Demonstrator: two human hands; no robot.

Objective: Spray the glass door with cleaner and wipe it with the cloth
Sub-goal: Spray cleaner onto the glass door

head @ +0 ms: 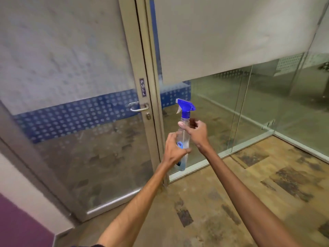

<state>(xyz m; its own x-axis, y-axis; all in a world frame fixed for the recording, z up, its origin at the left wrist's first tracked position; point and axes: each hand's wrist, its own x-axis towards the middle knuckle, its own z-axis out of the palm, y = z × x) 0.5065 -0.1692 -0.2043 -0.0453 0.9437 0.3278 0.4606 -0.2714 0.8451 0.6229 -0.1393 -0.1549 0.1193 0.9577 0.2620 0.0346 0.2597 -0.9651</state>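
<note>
I have the spray bottle (183, 138) up in front of me, upright, just to the right of the door handle (138, 106) and level with it. My left hand (175, 148) is wrapped round the lower body of the bottle, grip closed on it, which I judge is only to steady it. My right hand (195, 130) sits higher, at the shoulder of the bottle just under the blue trigger head (186, 106), fingers curled and half open; I cannot tell whether it has truly closed on the bottle yet. I read this as a handover so the right can work the trigger. The nozzle points left, toward the glass door (80, 97).

That door stands left of the handle's frame post, frosted above, with a blue dotted band (74, 113) running level with the handle and clearer glass below. A PULL label (143, 87) sits just above the handle. Right of the post is a fixed glass partition (231, 104) with a pale blind over its upper part. Below is mottled wood-pattern floor (249, 193). I see no cloth anywhere.
</note>
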